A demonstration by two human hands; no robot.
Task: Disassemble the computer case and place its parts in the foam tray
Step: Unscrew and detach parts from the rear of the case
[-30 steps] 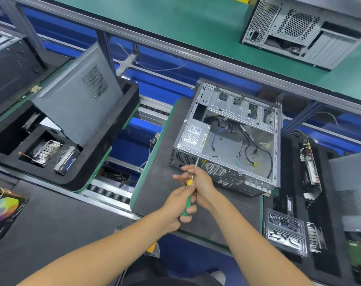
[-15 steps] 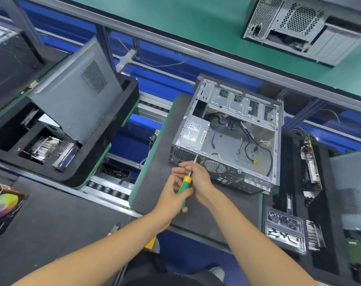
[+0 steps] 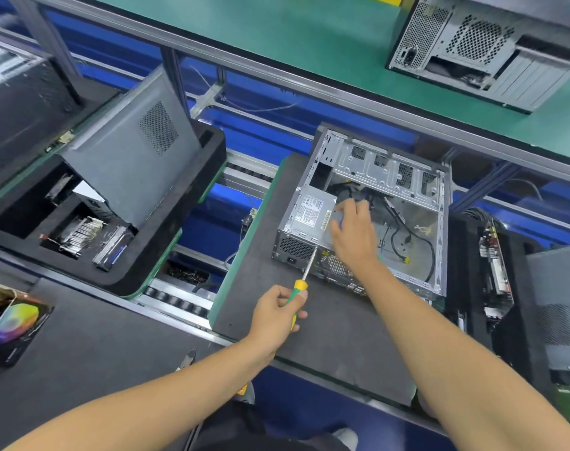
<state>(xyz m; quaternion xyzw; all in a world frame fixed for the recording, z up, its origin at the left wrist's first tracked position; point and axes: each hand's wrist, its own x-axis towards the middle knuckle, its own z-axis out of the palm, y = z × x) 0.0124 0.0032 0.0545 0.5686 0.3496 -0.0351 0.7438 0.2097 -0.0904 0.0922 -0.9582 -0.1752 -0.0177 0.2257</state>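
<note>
With the computer case (image 3: pixel 368 216) lying open on the grey table (image 3: pixel 261 304), your left hand (image 3: pixel 277 312) grips the screwdriver (image 3: pixel 301 281) while your right hand (image 3: pixel 353 229), fingers loosely spread, reaches the power supply (image 3: pixel 311 211), still to join the side panel (image 3: pixel 130 151) in the foam tray (image 3: pixel 192 203).

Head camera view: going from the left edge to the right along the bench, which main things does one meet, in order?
colour-wheel box → foam tray with leaning side panel → screwdriver in left hand → open computer case → circuit board
</note>
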